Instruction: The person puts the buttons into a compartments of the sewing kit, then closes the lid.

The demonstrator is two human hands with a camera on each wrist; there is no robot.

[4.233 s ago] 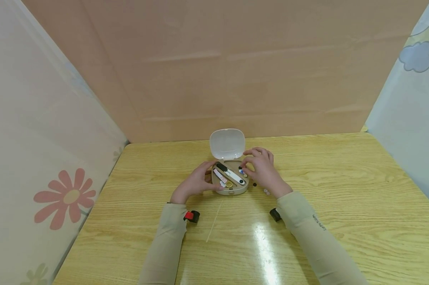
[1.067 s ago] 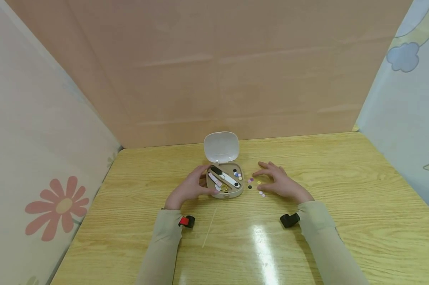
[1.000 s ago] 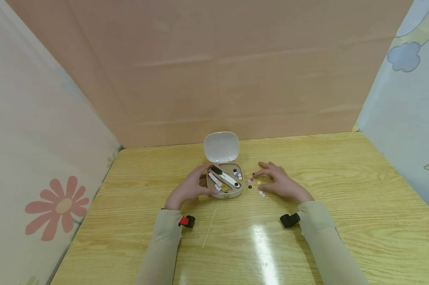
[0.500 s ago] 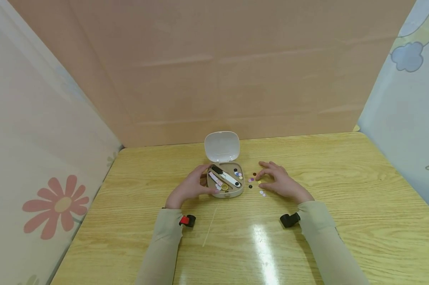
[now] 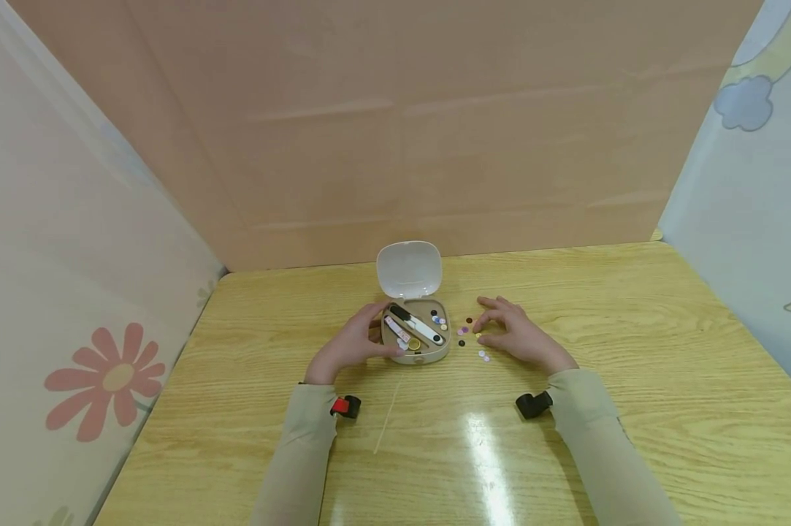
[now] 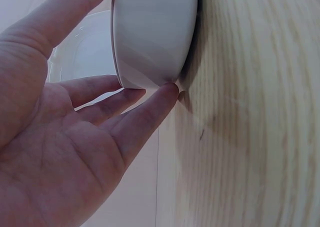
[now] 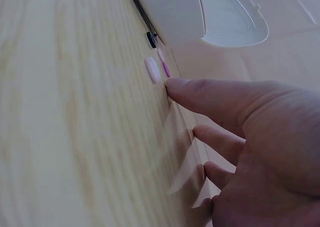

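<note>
My left hand (image 5: 352, 343) grips the left side of a small cream sewing box (image 5: 428, 358), thumb at the front and fingers behind. In the left wrist view, fingertips (image 6: 170, 89) press the box's lower wall. Inside lie a slim white tool with a black end (image 5: 428, 332), a pink-and-white strip (image 5: 396, 328), a gold ring-shaped piece (image 5: 414, 344) and several buttons (image 5: 438, 321). My right hand (image 5: 516, 336) is low over the table right of the box, thumb and index finger apart around a yellow button (image 5: 478, 335); its thumb tip (image 7: 175, 84) is down at the wood.
Loose buttons lie between box and right hand: dark (image 5: 469, 320), purple (image 5: 464, 329), black (image 5: 461, 343) and white (image 5: 482, 353). The raised lid (image 5: 409, 270) stands behind the box. A thin pale strip (image 5: 387, 416) lies in front. A tan panel (image 5: 395, 146) rises behind the table.
My right hand has left the button compartment and moved right, down to the loose buttons. Lately its index finger has drawn closer to the thumb, uncovering the dark button. The left hand keeps its hold.
</note>
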